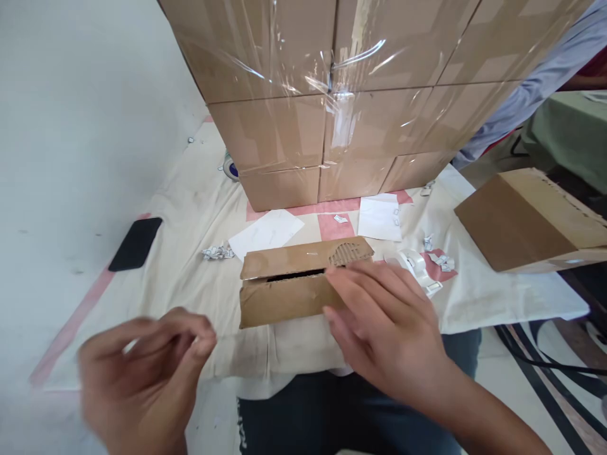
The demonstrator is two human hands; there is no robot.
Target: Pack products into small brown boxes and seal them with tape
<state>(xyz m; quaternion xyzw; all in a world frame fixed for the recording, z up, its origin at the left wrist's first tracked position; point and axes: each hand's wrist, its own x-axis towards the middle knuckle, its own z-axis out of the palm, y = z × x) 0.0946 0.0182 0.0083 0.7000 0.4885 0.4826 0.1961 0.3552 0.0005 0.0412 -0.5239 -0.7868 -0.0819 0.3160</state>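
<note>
A small brown cardboard box lies near the table's front edge, with a narrow dark gap between its top flaps and a patch of torn corrugation on the far one. My right hand is closed around its right end, fingers on top and thumb on the near side. To the left of the box, my left hand is raised and slightly blurred, its thumb and fingertips pinched together. From that pinch a faint see-through strip, seemingly clear tape, stretches rightward in front of the box toward my right thumb.
A tall stack of film-wrapped cartons stands behind. A black phone lies left, a tape dispenser right. White papers, crumpled scraps and a tape roll are around. An open carton sits far right, near a person's sleeve.
</note>
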